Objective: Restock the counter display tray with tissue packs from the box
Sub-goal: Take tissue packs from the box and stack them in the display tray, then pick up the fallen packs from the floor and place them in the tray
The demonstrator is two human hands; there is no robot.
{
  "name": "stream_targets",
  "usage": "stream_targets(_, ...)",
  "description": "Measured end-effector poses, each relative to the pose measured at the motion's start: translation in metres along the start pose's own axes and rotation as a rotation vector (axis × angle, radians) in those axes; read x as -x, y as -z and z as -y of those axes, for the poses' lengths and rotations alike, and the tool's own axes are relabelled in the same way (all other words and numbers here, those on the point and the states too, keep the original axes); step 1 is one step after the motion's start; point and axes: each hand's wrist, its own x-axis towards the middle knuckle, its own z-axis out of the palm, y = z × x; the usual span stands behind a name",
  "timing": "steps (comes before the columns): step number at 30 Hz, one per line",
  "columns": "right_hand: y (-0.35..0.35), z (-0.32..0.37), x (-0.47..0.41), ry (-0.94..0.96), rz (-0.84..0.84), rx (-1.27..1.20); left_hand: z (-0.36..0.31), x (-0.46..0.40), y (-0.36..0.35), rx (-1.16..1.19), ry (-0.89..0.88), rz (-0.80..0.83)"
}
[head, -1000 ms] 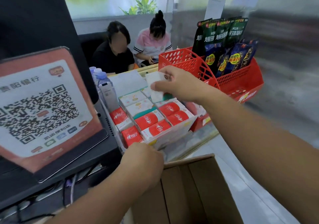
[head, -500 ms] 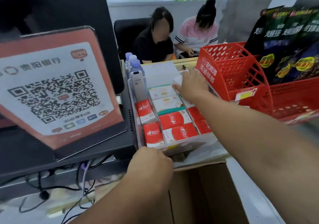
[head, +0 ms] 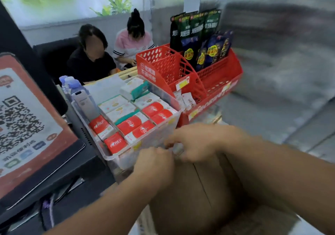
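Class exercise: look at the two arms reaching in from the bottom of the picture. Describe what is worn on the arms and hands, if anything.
Both forearms are bare as far as the frame shows: no sleeve reaches into view. No glove, watch or bracelet is visible on the left hand or the right hand. The picture is motion-blurred, so a thin ring could not be ruled out.

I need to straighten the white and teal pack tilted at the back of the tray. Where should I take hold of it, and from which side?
Take the white and teal pack across its short sides near the raised top end, coming from above. It leans loose on top of the rows in the clear tray, so its upper edges look free, while the red basket crowds its right.
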Motion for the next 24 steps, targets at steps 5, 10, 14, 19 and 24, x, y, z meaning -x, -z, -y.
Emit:
stream_targets(5,-0.064,-0.029,0.045,-0.230,0.077,0.224,-0.061,0.001,-0.004,0.124,-0.179,0.059)
stream_targets(10,-0.124,-0.081,0.100,-0.364,0.120,0.389,-0.074,-0.001,0.006,0.245,-0.316,0.180)
stream_targets(14,-0.183,-0.100,0.148,-0.639,0.424,0.386,-0.068,0.008,0.012,0.296,-0.283,0.184)
stream_targets(19,-0.190,-0.063,0.145,-0.612,0.425,0.152,-0.067,0.016,0.007,0.277,-0.262,0.203)
stream_targets(24,-0.191,-0.048,0.100,-0.502,0.271,-0.004,-0.069,0.018,-0.007,0.231,-0.297,0.249)
